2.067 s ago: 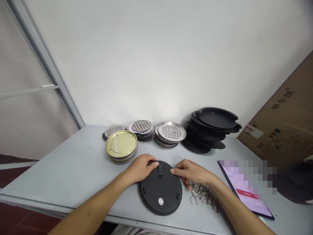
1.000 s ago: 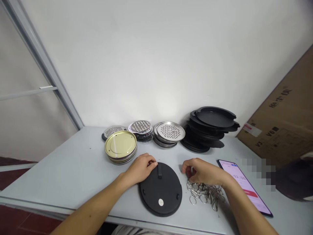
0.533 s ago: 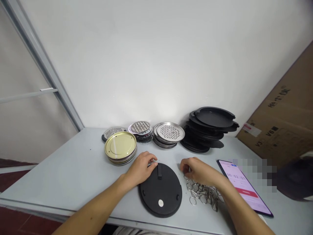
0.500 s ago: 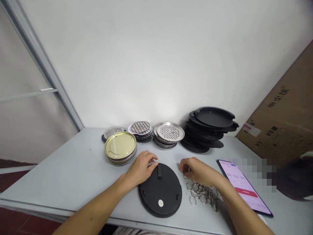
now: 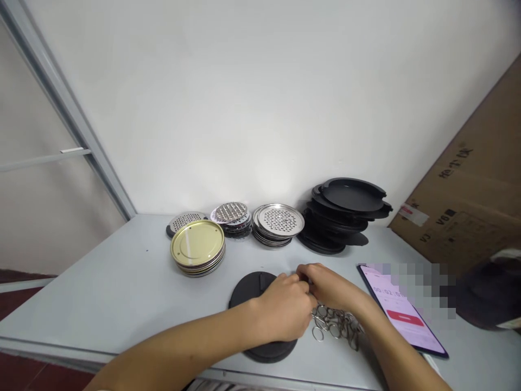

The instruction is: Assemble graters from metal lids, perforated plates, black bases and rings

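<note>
My left hand (image 5: pixel 287 307) reaches across the black round plate (image 5: pixel 248 288), with its fingers curled in against my right hand. My right hand (image 5: pixel 328 285) is closed in a pinch, its fingertips meeting those of the left. Whatever sits between the two sets of fingers is hidden. Just below the hands lies a loose pile of metal rings with clips (image 5: pixel 336 326). The black plate rests flat on the table, its strap-like tab at the far edge and its middle covered by my left hand and forearm.
Along the wall stand gold-coloured lids (image 5: pixel 197 244), small grater discs (image 5: pixel 231 213), larger metal grater discs (image 5: pixel 280 221) and stacked black trays (image 5: pixel 352 195). A perforated disc (image 5: pixel 187 221) lies behind the lids. A phone (image 5: pixel 401 304) showing a timer and a cardboard box (image 5: pixel 468 201) are at the right.
My left hand has left the far edge of the black plate and moved right to meet my right hand. The right hand has stayed nearly in place above the rings.
</note>
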Tool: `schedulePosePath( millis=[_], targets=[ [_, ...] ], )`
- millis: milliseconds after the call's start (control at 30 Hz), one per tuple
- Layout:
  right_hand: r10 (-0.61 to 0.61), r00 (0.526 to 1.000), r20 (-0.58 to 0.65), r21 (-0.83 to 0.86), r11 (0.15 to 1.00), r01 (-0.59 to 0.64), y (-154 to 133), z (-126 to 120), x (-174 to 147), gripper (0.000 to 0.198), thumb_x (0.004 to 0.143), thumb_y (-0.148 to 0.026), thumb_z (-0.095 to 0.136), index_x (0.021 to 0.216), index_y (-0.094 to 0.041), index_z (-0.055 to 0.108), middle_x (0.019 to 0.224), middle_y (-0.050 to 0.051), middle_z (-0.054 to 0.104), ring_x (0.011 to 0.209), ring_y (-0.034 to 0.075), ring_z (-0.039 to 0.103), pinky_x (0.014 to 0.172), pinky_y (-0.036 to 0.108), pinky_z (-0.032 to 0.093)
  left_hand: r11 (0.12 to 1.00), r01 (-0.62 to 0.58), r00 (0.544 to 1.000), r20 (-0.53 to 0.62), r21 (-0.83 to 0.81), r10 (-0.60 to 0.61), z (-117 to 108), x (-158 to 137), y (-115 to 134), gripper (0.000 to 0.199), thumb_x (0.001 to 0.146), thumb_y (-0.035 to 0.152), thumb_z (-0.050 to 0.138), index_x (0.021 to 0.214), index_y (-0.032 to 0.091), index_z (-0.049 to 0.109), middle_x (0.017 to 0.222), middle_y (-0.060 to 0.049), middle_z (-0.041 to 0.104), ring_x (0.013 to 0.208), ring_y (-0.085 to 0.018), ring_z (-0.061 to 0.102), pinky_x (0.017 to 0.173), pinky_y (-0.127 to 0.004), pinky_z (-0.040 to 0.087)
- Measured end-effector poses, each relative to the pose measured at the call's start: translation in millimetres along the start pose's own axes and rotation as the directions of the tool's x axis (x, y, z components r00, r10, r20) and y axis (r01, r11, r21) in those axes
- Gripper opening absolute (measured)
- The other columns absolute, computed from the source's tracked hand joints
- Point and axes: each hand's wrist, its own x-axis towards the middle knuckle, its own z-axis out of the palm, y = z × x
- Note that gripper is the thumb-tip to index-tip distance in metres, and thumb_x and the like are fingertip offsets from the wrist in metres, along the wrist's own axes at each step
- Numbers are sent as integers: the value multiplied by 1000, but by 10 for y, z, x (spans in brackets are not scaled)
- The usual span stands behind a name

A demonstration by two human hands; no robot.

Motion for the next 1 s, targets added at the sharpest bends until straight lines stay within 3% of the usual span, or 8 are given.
schedulePosePath(
  millis=[167, 333, 500, 800, 1000],
  targets=[
    [38, 999, -10, -30, 999, -38, 25, -6, 12, 19, 64, -5, 49, 74, -14, 62, 72, 6, 68, 64, 16, 56, 55, 24, 32, 999, 26, 999, 33, -22, -25, 42, 93, 14, 18, 80, 26, 61, 93, 15, 68, 102, -12, 66, 105, -32, 56, 84, -46, 48],
    [68, 998, -9, 80, 995, -67, 59, -72, -15, 22, 70, -10, 51, 81, -16, 68, 78, 5, 70, 69, 17, 59, 59, 24, 38, 988, 61, 997, 60, -143, -53, 51, 98, -10, 18, 80, 29, 64, 95, 22, 70, 102, -8, 67, 101, -28, 59, 86, -44, 47],
    [74, 996, 43, 120, 990, -78, 131, -75, -17, 23, 69, -12, 54, 84, -17, 72, 75, 4, 71, 67, 17, 59, 60, 24, 41, 981, 85, 993, 99, -177, -68, 55, 129, -4, 11, 81, 25, 62, 85, 20, 71, 94, -8, 67, 98, -28, 59, 87, -42, 46],
    [66, 996, 60, 155, 985, -75, 159, -69, -4, 24, 65, -14, 56, 83, -17, 72, 75, 3, 72, 67, 17, 61, 61, 24, 43, 991, 86, 988, 141, -100, -71, 55, 145, 36, 18, 81, 30, 64, 90, 15, 69, 100, -15, 66, 103, -33, 57, 87, -48, 46],
    [78, 992, 97, 171, 981, -94, 155, -55, -6, 24, 64, -13, 54, 79, -16, 73, 72, 3, 72, 66, 17, 60, 58, 23, 42, 994, 78, 987, 143, -76, -67, 37, 155, 71, 18, 81, 24, 60, 90, 11, 68, 102, -19, 66, 102, -35, 58, 85, -49, 47]
  ],
)
